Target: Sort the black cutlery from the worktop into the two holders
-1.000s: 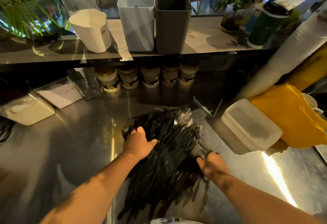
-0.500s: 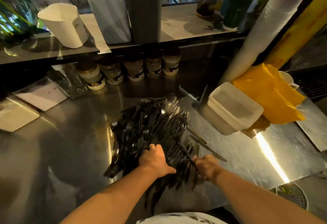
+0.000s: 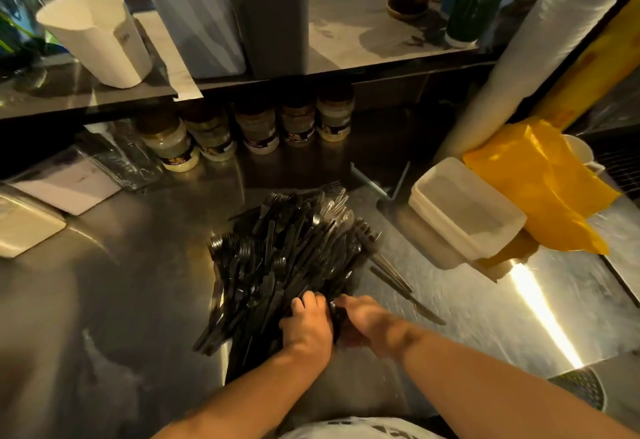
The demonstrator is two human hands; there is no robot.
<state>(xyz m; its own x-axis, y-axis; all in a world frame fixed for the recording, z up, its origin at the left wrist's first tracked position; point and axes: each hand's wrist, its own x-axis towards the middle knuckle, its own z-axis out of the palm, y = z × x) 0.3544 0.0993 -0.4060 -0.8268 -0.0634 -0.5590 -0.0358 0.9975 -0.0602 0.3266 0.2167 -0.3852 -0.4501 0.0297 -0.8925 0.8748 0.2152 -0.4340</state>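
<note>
Steel worktop (image 3: 104, 300): black cutlery pile (image 3: 284, 255) lies mid, toward near edge. White holder (image 3: 194, 12) & grey holder (image 3: 270, 12) stand on shelf (image 3: 363, 33) above. L hand (image 3: 306, 326) curls onto handles at pile's near end. R hand (image 3: 367, 324) is just beside it, grip too blurred to tell. Step: prob. gathering a bunch. Next: lift it, split by type.

brushed steel worktop (image 3: 104, 300), dark raised shelf (image 3: 363, 33) along far side, bright light streak (image 3: 540, 310) near right

Open worktop (image 3: 114, 300) left of cutlery (image 3: 284, 258); tubs (image 3: 464, 210) right
</note>
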